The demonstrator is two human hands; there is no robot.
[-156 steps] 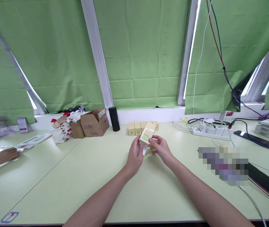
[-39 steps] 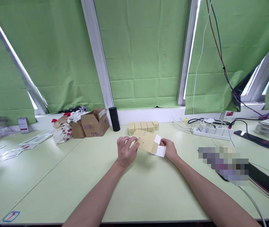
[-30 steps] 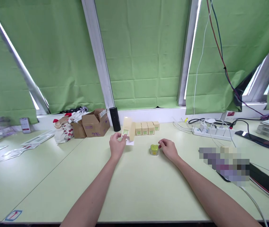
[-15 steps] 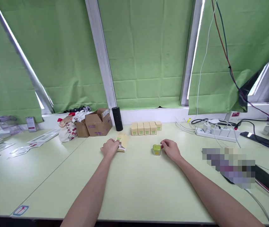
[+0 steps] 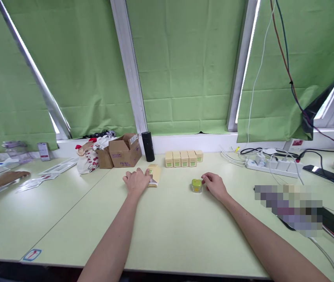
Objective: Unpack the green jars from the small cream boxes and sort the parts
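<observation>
On the table my left hand (image 5: 137,181) rests palm down, fingers spread and bent, its thumb side against a flattened cream carton (image 5: 155,173). The carton has a green label and one end looks unfolded. To the right stands a small clear jar with a green lid (image 5: 196,185), upright. Just beside it lies my right hand (image 5: 215,186), loosely curled with a gap between thumb and forefinger; its fingertips are close to the lid, and whether they touch it I cannot tell. Behind, several cream boxes (image 5: 180,159) with green labels stand in a row.
A black cylinder (image 5: 148,146), an open cardboard box (image 5: 125,152) and a cloth bag (image 5: 87,159) stand at the back. A power strip (image 5: 272,167) with cables lies right. At far left, another person's hand (image 5: 16,176) reaches over plastic sheets (image 5: 29,185).
My left hand has loosened from the carton's edge, and its fingers have spread. My right hand and the jar hold their places. Another person's arm has appeared at left. The view has shifted slightly.
</observation>
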